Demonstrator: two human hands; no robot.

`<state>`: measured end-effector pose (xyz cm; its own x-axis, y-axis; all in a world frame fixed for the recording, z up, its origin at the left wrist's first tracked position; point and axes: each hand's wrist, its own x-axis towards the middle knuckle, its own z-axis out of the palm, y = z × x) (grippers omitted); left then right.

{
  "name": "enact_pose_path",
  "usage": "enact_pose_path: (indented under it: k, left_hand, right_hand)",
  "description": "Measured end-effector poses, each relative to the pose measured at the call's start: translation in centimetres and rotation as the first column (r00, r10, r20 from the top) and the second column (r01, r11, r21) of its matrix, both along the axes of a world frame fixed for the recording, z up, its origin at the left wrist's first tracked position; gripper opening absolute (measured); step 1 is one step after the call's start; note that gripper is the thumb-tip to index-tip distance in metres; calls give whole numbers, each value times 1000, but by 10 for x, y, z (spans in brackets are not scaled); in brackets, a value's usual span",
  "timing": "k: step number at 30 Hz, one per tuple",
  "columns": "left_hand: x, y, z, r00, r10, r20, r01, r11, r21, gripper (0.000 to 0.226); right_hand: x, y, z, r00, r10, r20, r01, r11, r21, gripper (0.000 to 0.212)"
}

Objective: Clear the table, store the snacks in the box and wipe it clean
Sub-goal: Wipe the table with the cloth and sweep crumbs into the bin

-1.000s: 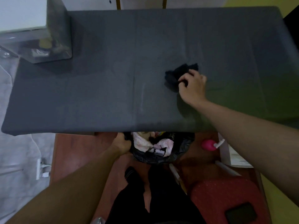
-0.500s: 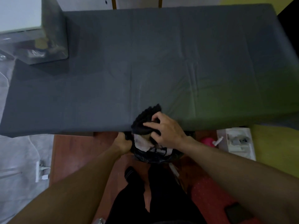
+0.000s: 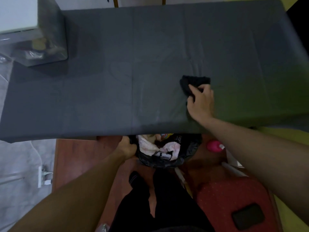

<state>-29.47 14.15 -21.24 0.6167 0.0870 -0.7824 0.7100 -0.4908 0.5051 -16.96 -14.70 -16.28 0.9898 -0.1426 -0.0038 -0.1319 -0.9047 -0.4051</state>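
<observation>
A dark grey cloth covers the table (image 3: 117, 89). My right hand (image 3: 200, 104) grips a black rag (image 3: 192, 82) and presses it on the table's right half, a little in from the near edge. Below the near edge my left hand (image 3: 127, 146) holds the rim of a black rubbish bag (image 3: 184, 158) filled with crumpled paper and wrappers. A clear plastic box (image 3: 41, 47) with a white lid stands at the table's far left corner, snacks dimly visible inside.
A red stool (image 3: 234, 198) with a black phone (image 3: 248, 218) on it stands at the lower right. A pink spray bottle (image 3: 214, 146) lies on the floor beside the bag. My dark-clothed legs (image 3: 158, 206) are below the bag.
My right hand swept the rag to the near edge over the bag, then moved it back up and right onto the table. My left hand kept its hold on the bag.
</observation>
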Motion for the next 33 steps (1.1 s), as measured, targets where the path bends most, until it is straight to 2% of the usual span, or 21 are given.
enact_pose_path:
  k: [4, 8, 11, 13, 16, 18, 21, 25, 28, 30, 33]
  left_hand:
    - [0, -3, 0, 1000, 5, 14, -5, 1000, -12, 60]
    - [1, -6, 3, 999, 9, 48, -8, 1000, -20, 61]
    - [2, -7, 3, 999, 2, 42, -1, 999, -35, 56]
    - [2, -6, 3, 999, -3, 33, 5, 999, -40, 52]
    - [3, -5, 2, 1000, 6, 29, -5, 999, -45, 52]
    - [3, -3, 2, 999, -5, 32, 7, 998, -64, 52]
    - [3, -1, 1, 1000, -12, 25, 13, 999, -52, 50]
    - [2, -2, 0, 999, -30, 28, 31, 999, -43, 50]
    - [0, -3, 2, 999, -28, 45, 30, 998, -53, 58]
    - [0, -2, 2, 999, -29, 39, 31, 999, -45, 58]
    - [1, -1, 1, 999, -30, 32, 30, 999, -22, 50]
  right_hand:
    - [-42, 25, -2, 957, 287, 34, -289, 954, 86, 45]
    - [-76, 48, -5, 830, 554, 74, -558, 825, 87, 45]
    - [-86, 51, -8, 738, 669, 88, -675, 735, 67, 46]
    - [-89, 47, -10, 643, 761, 85, -766, 639, 74, 46]
    - [-96, 44, -7, 543, 839, 39, -836, 535, 120, 35]
    - [-95, 45, -1, 584, 811, 35, -803, 571, 169, 26]
    - [-78, 46, 11, 746, 662, 68, -651, 706, 278, 23]
    - [-35, 40, 25, 933, 301, 197, -352, 874, 335, 23]
    - [4, 30, 31, 967, 55, 248, -123, 955, 271, 26]
    - [27, 19, 30, 984, 29, 176, -53, 990, 129, 30]
    - [41, 3, 18, 983, 146, -113, -151, 988, -44, 42]
